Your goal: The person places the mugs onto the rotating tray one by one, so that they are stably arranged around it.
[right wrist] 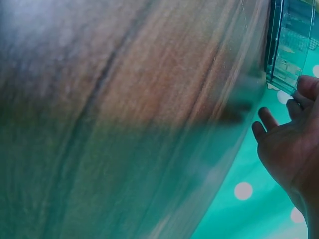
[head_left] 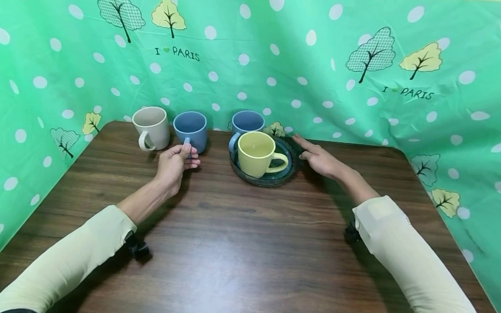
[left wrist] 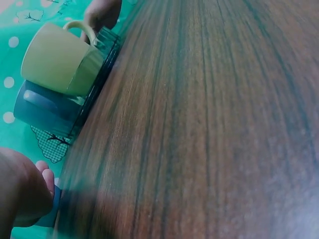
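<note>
In the head view my left hand (head_left: 172,167) pinches the handle of a blue mug (head_left: 190,125) that stands upright at the back left of the table. A white mug (head_left: 153,126) stands just left of it. My right hand (head_left: 322,161) lies against the right side of a round clear glass dish (head_left: 290,171), fingers mostly straight. Inside the dish are a yellow mug (head_left: 254,152), handle to the right, and a second blue mug (head_left: 247,121) behind it, partly hidden. The right wrist view shows the right thumb at the dish wall (right wrist: 291,55).
All of this sits on a dark wooden table (head_left: 243,253), near its back edge. A green dotted cloth (head_left: 274,61) printed with trees hangs directly behind and along the sides. Black straps with small devices (head_left: 137,246) are worn on both wrists.
</note>
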{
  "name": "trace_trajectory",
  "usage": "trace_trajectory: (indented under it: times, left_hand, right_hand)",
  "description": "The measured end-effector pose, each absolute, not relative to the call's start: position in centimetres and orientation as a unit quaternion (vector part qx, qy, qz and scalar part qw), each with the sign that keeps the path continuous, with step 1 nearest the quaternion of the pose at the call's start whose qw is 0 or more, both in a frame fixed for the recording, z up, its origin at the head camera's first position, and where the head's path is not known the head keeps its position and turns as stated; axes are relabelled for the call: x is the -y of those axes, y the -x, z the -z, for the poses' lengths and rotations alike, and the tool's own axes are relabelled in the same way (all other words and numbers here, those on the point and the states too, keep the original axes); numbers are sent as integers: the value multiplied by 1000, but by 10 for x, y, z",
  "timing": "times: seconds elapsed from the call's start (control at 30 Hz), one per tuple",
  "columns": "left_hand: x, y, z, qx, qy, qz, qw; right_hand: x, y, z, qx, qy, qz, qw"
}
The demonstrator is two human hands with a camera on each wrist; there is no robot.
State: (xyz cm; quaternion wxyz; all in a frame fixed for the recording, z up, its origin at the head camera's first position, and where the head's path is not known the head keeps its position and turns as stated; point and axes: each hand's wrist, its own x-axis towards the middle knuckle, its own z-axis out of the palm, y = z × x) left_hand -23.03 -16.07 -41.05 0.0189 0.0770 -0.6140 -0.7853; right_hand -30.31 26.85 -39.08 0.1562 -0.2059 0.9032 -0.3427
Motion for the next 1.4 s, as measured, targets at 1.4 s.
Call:
trace_trajectory:
  times: [1.4]
  left_hand:
    - [180,229,396,638,19,770,-15]
  right_hand:
    - [-273,294,389,-933,253,216,139]
